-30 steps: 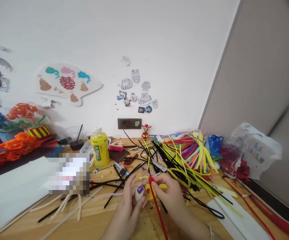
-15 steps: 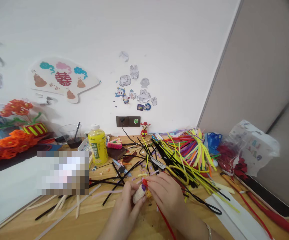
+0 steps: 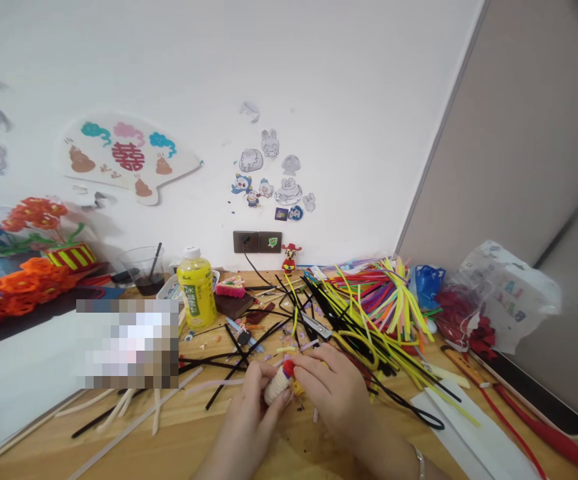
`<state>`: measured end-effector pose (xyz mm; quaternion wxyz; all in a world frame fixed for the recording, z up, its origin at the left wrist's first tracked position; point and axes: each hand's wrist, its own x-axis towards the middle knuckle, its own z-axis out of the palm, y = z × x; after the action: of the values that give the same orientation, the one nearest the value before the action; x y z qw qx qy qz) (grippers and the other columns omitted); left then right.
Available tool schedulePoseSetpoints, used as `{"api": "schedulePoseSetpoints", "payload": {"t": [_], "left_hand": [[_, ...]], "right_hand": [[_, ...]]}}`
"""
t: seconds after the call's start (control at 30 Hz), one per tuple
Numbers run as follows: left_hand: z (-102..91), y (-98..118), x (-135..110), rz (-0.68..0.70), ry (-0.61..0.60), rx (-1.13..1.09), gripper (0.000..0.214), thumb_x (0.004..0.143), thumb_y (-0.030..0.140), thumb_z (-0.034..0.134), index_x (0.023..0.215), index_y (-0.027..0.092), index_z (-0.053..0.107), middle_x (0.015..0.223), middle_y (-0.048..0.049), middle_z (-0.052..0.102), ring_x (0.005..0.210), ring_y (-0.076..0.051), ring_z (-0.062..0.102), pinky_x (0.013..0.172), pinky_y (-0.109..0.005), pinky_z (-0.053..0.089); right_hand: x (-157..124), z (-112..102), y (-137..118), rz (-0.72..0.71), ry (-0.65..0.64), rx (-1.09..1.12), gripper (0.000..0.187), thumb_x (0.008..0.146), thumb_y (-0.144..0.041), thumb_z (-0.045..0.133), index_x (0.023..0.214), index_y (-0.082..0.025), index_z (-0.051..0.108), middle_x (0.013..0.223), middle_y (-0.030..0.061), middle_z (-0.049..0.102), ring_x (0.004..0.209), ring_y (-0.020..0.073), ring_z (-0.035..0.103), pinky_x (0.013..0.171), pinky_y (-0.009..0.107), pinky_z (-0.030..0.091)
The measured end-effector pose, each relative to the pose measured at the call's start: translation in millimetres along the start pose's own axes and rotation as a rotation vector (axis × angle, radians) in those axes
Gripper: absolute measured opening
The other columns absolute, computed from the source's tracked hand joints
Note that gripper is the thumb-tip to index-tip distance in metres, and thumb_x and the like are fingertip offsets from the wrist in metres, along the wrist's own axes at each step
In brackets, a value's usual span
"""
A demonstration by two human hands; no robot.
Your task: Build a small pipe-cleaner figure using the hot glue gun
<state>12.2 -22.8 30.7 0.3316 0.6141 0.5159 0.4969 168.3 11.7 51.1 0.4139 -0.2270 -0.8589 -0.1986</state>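
Less red on cream pipe-cleaner coil (image 3: 276, 387)

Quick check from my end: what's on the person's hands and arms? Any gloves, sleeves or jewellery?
Both the left hand and the right hand are bare, with no gloves, and no sleeve shows on the forearms in view. The only thing worn is a thin silver-coloured bangle on the right wrist, near the bottom edge of the view.
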Motion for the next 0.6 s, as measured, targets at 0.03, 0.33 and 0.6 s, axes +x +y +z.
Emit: {"api": "schedulePoseSetpoints", "payload": {"t": [0.03, 0.33, 0.6], "left_hand": [[0.0, 1, 0, -0.004, 0.001, -0.003, 0.009, 0.076, 0.028, 0.053, 0.079, 0.022, 0.047, 0.071, -0.0010, 0.063, 0.065, -0.020, 0.061, 0.063, -0.030, 0.047], [-1.4, 11, -1, -0.048, 0.007, -0.090, 0.016, 0.075, 0.036, 0.055, 0.078, 0.022, 0.049, 0.075, -0.0028, 0.067, 0.072, -0.021, 0.064, 0.067, -0.032, 0.051], [-2.6, 3, -2, -0.014, -0.046, -0.045, 0.008, 0.078, 0.025, 0.054, 0.082, 0.022, 0.048, 0.078, -0.0016, 0.064, 0.072, -0.019, 0.063, 0.068, -0.030, 0.049]], "right_hand": [[0, 1, 0, 0.003, 0.002, 0.010, 0.016, 0.087, -0.011, 0.045, 0.092, -0.016, 0.059, 0.092, 0.0076, 0.069, 0.074, 0.0201, 0.059, 0.066, 0.034, 0.048], [1, -4, -1, 0.266, -0.099, 0.391, 0.022, 0.088, -0.018, 0.042, 0.106, -0.016, 0.054, 0.094, 0.0077, 0.066, 0.087, 0.0191, 0.058, 0.076, 0.032, 0.049], [0, -2, -7, 0.290, -0.266, 0.520, 0.046, 0.090, -0.020, 0.036, 0.135, -0.019, 0.031, 0.128, 0.0074, 0.051, 0.114, 0.0200, 0.045, 0.097, 0.037, 0.039]]}}
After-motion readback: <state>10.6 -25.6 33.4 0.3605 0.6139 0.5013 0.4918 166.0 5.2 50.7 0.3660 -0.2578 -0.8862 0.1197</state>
